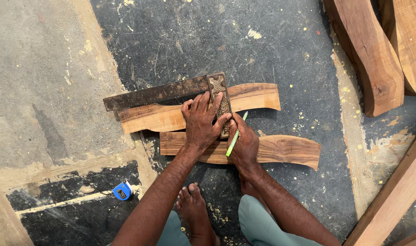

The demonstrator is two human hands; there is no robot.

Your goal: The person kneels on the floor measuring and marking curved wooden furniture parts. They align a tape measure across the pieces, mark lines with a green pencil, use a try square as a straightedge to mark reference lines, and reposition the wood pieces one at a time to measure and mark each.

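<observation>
Two curved wooden pieces lie on the dark floor, the far one and the near one, close together. A try square sits across the far piece, its rusty metal blade reaching left and its patterned stock pointing toward me. My left hand presses flat on the stock and the wood. Just to its right, my right hand holds a green pencil with its tip at the stock's right edge on the far piece.
A blue tape measure lies on the floor at the lower left. Thick curved wooden blocks lean at the top right, and a long plank runs along the right edge. My bare foot rests near the bottom centre.
</observation>
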